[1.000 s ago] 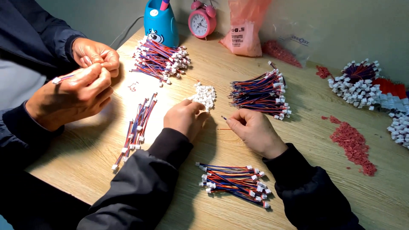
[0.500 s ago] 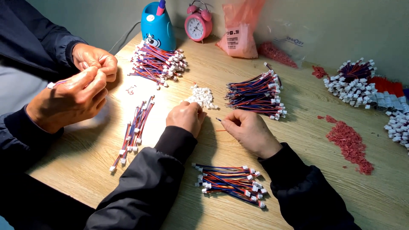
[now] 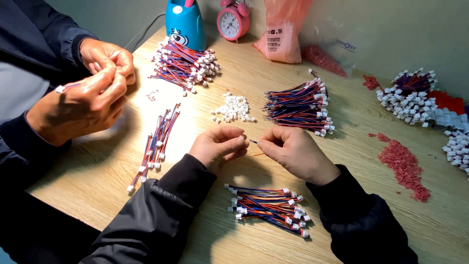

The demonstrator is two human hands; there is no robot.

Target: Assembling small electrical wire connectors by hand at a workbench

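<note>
A thin wire (image 3: 254, 142) is pinched between the fingertips of the left hand (image 3: 218, 146) and the right hand (image 3: 295, 152), above the wooden table (image 3: 97, 176). A heap of white connectors (image 3: 232, 108) is seen just beyond, and a wire bundle (image 3: 268, 206) lies nearer.

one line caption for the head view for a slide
Two hands pinch thin wires between wire bundles on a wooden table.

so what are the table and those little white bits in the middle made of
Table: looks like light wood or a wood-look laminate, with visible grain lines and a smooth matte top. White connector housings: apparently moulded plastic, small, blocky, evenly opaque white. The hands work just in front of that pile.
</note>
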